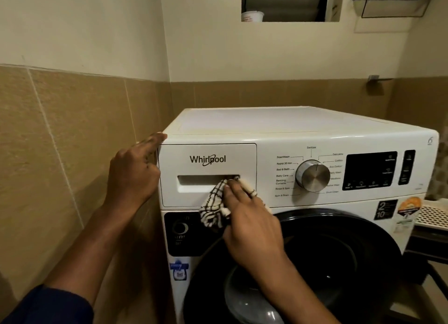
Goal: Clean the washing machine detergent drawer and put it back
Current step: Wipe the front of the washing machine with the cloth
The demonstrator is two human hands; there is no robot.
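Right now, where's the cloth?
In the head view the checked cloth is held by the right hand against the right end of the detergent drawer handle recess, left of the dial.

Tip of the cloth (214, 207) hidden inside the drawer (218, 151) recess (display panel (369, 169) icons unreadably blurred), door (339, 258) cropped at bottom.

Drawer (211, 151) upper left on the machine (278, 122), cloth (213, 209) at its recess, dial (312, 175) to the right, door (339, 251) below.
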